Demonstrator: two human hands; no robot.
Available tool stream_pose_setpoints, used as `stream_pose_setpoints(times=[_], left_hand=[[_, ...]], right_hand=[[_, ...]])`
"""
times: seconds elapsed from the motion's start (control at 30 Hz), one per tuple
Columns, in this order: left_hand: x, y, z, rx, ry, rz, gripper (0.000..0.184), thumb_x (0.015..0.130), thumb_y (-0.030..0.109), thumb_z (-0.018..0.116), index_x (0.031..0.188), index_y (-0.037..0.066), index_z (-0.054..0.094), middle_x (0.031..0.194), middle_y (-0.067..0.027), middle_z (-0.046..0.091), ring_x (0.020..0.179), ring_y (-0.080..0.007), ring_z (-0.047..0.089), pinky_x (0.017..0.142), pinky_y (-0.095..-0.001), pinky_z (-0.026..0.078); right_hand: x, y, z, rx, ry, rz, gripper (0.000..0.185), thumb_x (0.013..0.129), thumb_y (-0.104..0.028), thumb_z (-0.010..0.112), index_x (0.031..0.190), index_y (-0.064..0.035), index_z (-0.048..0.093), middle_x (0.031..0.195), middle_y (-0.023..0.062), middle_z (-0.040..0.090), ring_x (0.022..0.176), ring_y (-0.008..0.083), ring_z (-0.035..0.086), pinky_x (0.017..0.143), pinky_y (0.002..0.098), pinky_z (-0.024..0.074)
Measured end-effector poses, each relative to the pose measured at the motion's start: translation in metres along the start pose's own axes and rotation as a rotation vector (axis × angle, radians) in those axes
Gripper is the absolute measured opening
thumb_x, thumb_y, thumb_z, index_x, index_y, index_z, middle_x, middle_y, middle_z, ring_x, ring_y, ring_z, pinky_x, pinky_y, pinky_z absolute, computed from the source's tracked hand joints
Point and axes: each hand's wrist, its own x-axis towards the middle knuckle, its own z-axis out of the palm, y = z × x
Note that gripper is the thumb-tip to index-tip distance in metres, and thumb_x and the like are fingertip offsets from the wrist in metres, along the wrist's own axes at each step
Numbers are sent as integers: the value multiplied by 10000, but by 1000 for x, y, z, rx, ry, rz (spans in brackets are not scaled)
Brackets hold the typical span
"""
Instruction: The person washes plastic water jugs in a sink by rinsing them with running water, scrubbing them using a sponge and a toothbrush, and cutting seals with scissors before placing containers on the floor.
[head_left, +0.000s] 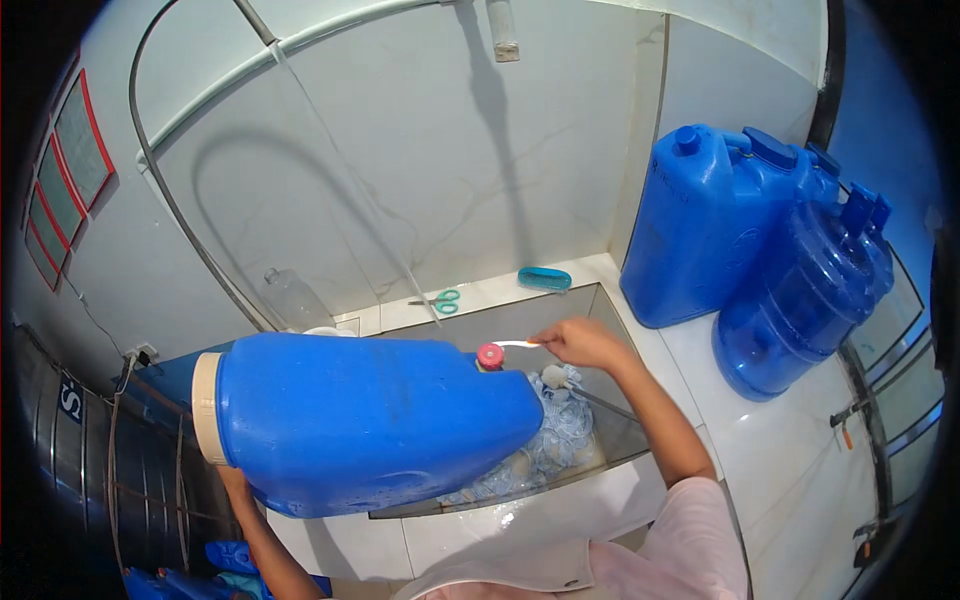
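A large blue water container (360,415) lies on its side over the sink, with a wide beige lid (207,408) at its left end and a small red cap (490,356) near its right end. My left hand (232,482) holds it from below at the lid end, and its fingers are partly hidden. Pinched in my right hand (580,343) is a slim white-handled brush that looks like a toothbrush (515,344). Its far end is at the red cap; I cannot make out the bristles.
Water streams from a hose (255,22) down behind the container. The sink (625,430) holds pale blue netted material (560,430) and a long-handled brush (556,377). Scissors (447,301) and a teal scrub brush (544,278) lie on the back ledge. Blue jugs (690,230) stand right.
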Motion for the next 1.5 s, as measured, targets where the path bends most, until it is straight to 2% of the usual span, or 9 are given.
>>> stream_pose_setpoints(times=[0.13, 0.27, 0.5, 0.7, 0.87, 1.23, 1.3, 1.43, 1.5], left_hand=[[-5, 3, -7, 16, 2, -11, 460, 751, 150, 631, 1146, -40, 493, 1100, -157, 559, 987, -247, 547, 858, -372, 424], [-7, 3, -9, 22, -15, -20, 465, 748, 142, 632, 1150, -43, 488, 1099, -159, 560, 985, -248, 549, 858, -372, 425], [-10, 10, -12, 43, -32, -27, 474, 742, 129, 634, 1155, -47, 481, 1099, -163, 561, 983, -252, 551, 857, -373, 427], [-7, 60, -12, 111, -82, -123, 481, 715, 83, 630, 1150, -53, 476, 1093, -161, 563, 970, -251, 558, 848, -366, 431], [-8, 121, -9, 201, -122, -264, 399, 664, -3, 580, 1055, -60, 528, 984, -142, 605, 873, -206, 581, 798, -318, 446], [0, 218, 44, 180, -416, -337, 369, 620, -30, 576, 988, -20, 602, 862, -127, 656, 793, -188, 618, 757, -296, 455], [0, 221, 54, 195, -447, -389, 380, 625, -2, 600, 1004, -19, 600, 860, -127, 654, 781, -190, 615, 742, -301, 457], [-17, 190, 80, 94, -466, -363, 428, 674, 45, 628, 1094, -13, 567, 838, -116, 649, 767, -178, 609, 707, -293, 456], [-24, 182, 89, 75, -479, -339, 459, 693, 39, 625, 1141, -20, 539, 817, -98, 644, 719, -156, 596, 665, -278, 456]], right_hand=[[-24, 14, 27, 484, 52, 165, 294, 833, -164, 513, 1102, -189, 630, 757, 139, 631, 625, 244, 583, 578, 338, 434], [-28, 11, 41, 401, 190, 81, 305, 840, -127, 506, 1118, -172, 623, 702, 119, 618, 592, 169, 549, 565, 307, 420], [-27, 67, 53, 832, -129, 115, 318, 833, -68, 555, 1132, -151, 624, 955, 34, 664, 819, 108, 565, 770, 241, 450], [30, 87, 50, 671, -360, 172, 307, 818, -46, 544, 1088, -143, 651, 989, 114, 656, 868, 156, 596, 790, 272, 446], [105, 99, 75, -58, 88, 148, 423, 753, -23, 535, 1142, -170, 611, 976, 169, 593, 919, 296, 570, 800, 379, 459], [213, 79, 162, -464, 460, 1, 273, 834, -118, 453, 1049, -28, 595, 1232, 156, 480, 1093, 320, 493, 854, 416, 438], [214, 43, 133, -130, 70, 75, 236, 793, -123, 498, 938, 11, 628, 1127, 190, 561, 1023, 300, 558, 817, 395, 466], [207, -37, 87, 335, -90, -98, 205, 714, -115, 525, 726, 57, 637, 620, 150, 622, 598, 243, 637, 586, 387, 498], [222, -45, 101, 254, -118, -170, 199, 701, -108, 534, 722, 62, 635, 625, 148, 628, 564, 230, 629, 551, 367, 489]])
